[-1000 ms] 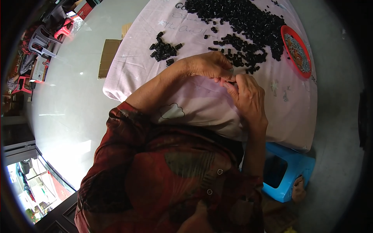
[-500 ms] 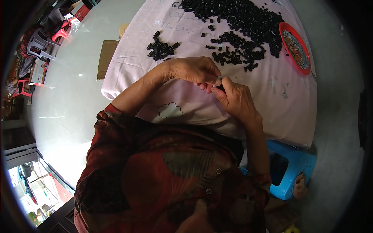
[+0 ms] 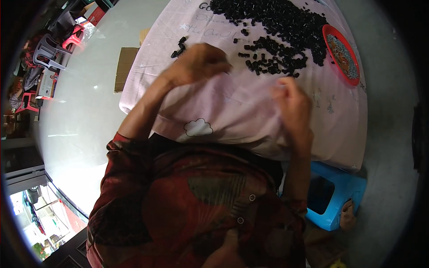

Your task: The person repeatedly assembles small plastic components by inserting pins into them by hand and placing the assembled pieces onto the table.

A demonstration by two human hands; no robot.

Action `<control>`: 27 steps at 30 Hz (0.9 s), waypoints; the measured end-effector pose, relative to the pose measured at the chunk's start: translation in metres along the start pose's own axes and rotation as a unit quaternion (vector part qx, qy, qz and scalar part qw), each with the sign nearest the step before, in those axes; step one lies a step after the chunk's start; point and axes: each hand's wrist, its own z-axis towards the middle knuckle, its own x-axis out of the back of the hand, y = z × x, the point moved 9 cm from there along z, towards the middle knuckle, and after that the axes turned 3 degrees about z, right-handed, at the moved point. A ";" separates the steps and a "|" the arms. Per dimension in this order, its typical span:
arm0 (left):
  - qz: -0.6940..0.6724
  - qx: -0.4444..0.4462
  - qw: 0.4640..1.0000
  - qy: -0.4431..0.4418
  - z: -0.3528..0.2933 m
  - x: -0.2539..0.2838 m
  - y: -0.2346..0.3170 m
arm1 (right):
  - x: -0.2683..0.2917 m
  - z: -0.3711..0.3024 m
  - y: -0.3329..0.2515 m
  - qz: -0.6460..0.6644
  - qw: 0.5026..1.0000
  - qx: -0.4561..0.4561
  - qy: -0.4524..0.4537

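Note:
My left hand [image 3: 201,66] is over the left part of the pink tablecloth [image 3: 250,109], smeared by motion. It hides most of a small pile of black cylindrical pieces [image 3: 181,46], some of which show beyond it. My right hand [image 3: 292,105] is raised over the cloth on the right, also blurred, with its fingers curled. Whether either hand holds anything cannot be made out. Ahead of the hands lies a large heap of similar black pieces [image 3: 286,22], with a looser cluster [image 3: 272,60] at its near side.
A red tray [image 3: 353,82] of small silvery metal parts stands at the table's right side. A blue plastic stool [image 3: 324,219] is below the near right corner. Flattened cardboard [image 3: 126,69] lies left of the table; a grey chair [image 3: 44,51] stands farther left.
My hands were together at a small dark piece with a shiny part; now they are apart. My left hand has moved left to the small pile, and the right slightly right.

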 end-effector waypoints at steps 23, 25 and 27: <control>-0.020 -0.023 0.994 0.104 0.086 -0.015 -0.022 | 0.080 -0.024 0.112 -0.119 0.951 -0.082 0.275; -0.184 0.030 0.979 0.082 0.082 -0.020 -0.022 | 0.081 -0.023 0.109 -0.076 0.949 -0.087 0.294; -0.479 0.119 0.868 -0.055 0.079 -0.055 -0.023 | 0.082 -0.023 0.106 -0.035 0.946 -0.089 0.309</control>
